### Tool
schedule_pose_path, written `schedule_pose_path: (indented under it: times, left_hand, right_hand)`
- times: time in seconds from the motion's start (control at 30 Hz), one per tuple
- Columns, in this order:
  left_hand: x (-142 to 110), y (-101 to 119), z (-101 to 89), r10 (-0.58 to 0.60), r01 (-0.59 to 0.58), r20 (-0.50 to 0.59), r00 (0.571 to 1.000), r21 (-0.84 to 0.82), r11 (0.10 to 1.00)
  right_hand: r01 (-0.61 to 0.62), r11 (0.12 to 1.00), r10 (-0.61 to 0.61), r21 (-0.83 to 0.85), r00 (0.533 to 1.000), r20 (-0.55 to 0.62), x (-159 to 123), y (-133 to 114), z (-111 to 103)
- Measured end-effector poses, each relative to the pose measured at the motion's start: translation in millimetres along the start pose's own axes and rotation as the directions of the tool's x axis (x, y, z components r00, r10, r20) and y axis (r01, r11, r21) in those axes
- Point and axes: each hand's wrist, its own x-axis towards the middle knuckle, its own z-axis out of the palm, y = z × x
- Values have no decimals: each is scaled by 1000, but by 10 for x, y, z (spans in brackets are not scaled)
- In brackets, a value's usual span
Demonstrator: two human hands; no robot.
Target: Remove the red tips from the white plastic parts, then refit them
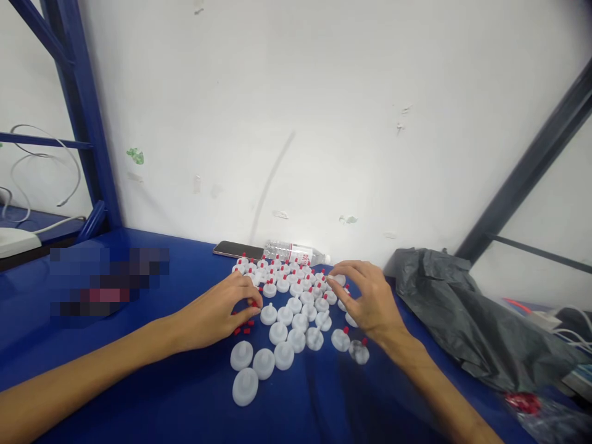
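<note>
My left hand point(224, 313) is at the left edge of a spread of white round plastic caps with short stems. Its thumb and index finger pinch a small red cap point(253, 303); several loose red caps point(243, 330) lie just below it on the blue table. At the right side of the spread, my right hand point(363, 299) has its thumb and index fingertips brought together. What lies between them is too small to make out, and a white round cap point(340, 280) shows behind these fingers. Red tips cover the stems of the farther white caps point(283, 285); nearer ones point(263, 364) have bare stems.
Against the white wall lie a dark phone point(238, 250) and a clear plastic bottle point(296, 253) on its side. A grey plastic bag point(444, 314) is at the right. A blue metal frame point(86, 111) rises at the left. Part of the left tabletop is pixelated.
</note>
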Motion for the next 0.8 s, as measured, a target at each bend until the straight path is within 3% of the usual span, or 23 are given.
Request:
schedule_pose_path:
  times: [0.37,0.53,0.8]
  left_hand:
    - [-59,33,56,16,-16,11,1000,31,999]
    - [-49,22,41,-51,51,-12,999,45,998]
    - [-67,44,25,-10,8,19,1000,63,998]
  right_hand:
    - [-6,1000,6,4,997,77,-19,-18,33]
    - [21,1000,-23,21,996,89,-23,-22,54]
    - [34,999,-38,42,994,102,-23,-37,72]
